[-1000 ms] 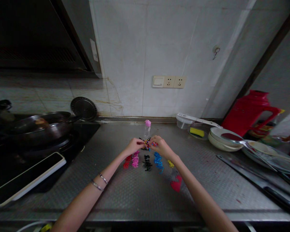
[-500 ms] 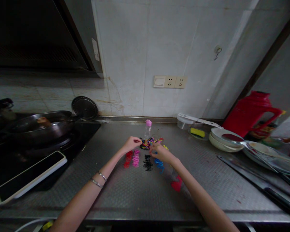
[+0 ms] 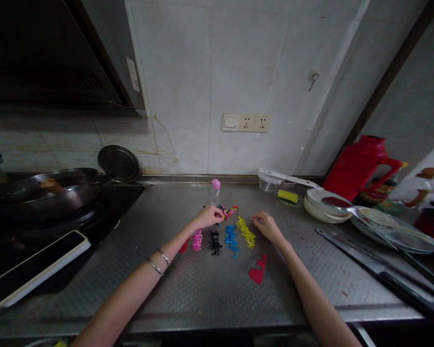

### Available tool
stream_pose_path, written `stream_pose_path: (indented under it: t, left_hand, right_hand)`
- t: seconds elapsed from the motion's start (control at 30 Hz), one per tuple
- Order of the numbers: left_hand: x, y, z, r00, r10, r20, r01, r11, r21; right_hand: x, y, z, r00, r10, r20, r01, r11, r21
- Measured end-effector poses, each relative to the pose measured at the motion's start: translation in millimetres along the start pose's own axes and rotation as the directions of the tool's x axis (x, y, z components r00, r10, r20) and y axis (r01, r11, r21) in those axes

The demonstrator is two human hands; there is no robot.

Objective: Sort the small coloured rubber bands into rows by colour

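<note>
Small coloured rubber bands lie on the metal counter in separate rows: red bands [image 3: 183,246], pink bands [image 3: 197,240], black bands [image 3: 214,243], blue bands [image 3: 231,240] and yellow bands [image 3: 246,233]. Behind the rows is a mixed pile of bands [image 3: 228,211], partly covered by my left hand [image 3: 211,216]. That hand's fingers are pinched together at the pile, and what they hold is too small to make out. My right hand [image 3: 267,226] hovers just right of the yellow row, fingertips curled together; whatever is between them does not show.
A small clear bottle with a pink cap [image 3: 215,192] stands behind the pile. Nearer me lies a red heart-shaped piece [image 3: 258,270]. Stove, pan [image 3: 54,193] and phone-like device [image 3: 39,272] are on the left; bowls [image 3: 327,209], a red thermos [image 3: 361,166] and long utensils on the right.
My right hand has moved right, from over the blue row to beyond the yellow one, uncovering both. My left hand has shifted right over the mixed pile. The view has turned slightly right.
</note>
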State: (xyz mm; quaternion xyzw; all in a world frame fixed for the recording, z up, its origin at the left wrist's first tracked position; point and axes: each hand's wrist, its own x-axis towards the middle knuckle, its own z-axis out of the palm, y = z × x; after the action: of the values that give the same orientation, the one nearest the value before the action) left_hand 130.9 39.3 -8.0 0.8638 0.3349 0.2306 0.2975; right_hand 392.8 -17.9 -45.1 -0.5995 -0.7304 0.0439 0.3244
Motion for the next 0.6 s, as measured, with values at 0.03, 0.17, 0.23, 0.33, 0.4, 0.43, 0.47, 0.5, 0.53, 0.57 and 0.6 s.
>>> stream_pose_path:
  t: [0.03, 0.17, 0.23, 0.33, 0.4, 0.43, 0.47, 0.5, 0.53, 0.57, 0.6]
  left_hand:
    - [5, 6, 4.5, 0.999, 0.022, 0.029, -0.023, 0.999, 0.036]
    - [25, 27, 21.1, 0.990, 0.059, 0.130, -0.082, 0.980, 0.183]
    - [33, 37, 28.3, 0.988, 0.036, 0.153, -0.072, 0.968, 0.239]
    - [43, 48, 37.2, 0.985, 0.006, 0.175, -0.058, 0.955, 0.293]
    - [47, 53, 41.2, 0.985, 0.004, 0.172, -0.059, 0.947, 0.317]
    - [49, 55, 42.5, 0.986, 0.000, 0.166, -0.056, 0.943, 0.328]
    - [50, 57, 43.1, 0.987, -0.005, 0.160, -0.050, 0.940, 0.338]
    - [51, 57, 43.1, 0.988, -0.010, 0.156, -0.045, 0.938, 0.344]
    - [51, 57, 42.4, 0.988, -0.014, 0.155, -0.041, 0.938, 0.343]
    - [51, 57, 41.3, 0.988, -0.018, 0.152, -0.035, 0.941, 0.337]
    - [50, 55, 39.8, 0.989, -0.022, 0.147, -0.028, 0.945, 0.326]
  right_hand:
    - [-1, 4, 1, 1.000, 0.011, -0.012, -0.011, 1.000, -0.008]
    - [-4, 10, 0, 0.999, 0.024, -0.037, -0.026, 0.999, -0.044]
    - [-5, 10, -2, 0.999, 0.024, -0.038, -0.026, 0.998, -0.063]
    - [-7, 9, -3, 0.999, 0.013, -0.043, -0.016, 0.997, -0.077]
    - [-7, 10, -4, 0.999, 0.010, -0.048, -0.013, 0.997, -0.081]
    - [-7, 11, -4, 0.999, 0.009, -0.048, -0.013, 0.996, -0.083]
    - [-7, 12, -4, 0.999, 0.008, -0.048, -0.012, 0.996, -0.084]
    - [-7, 12, -4, 0.999, 0.006, -0.047, -0.010, 0.996, -0.085]
    - [-7, 12, -4, 0.999, 0.003, -0.046, -0.007, 0.996, -0.087]
    - [-7, 12, -4, 0.999, 0.002, -0.045, -0.006, 0.996, -0.087]
    - [-7, 11, -4, 0.999, 0.002, -0.045, -0.006, 0.996, -0.088]
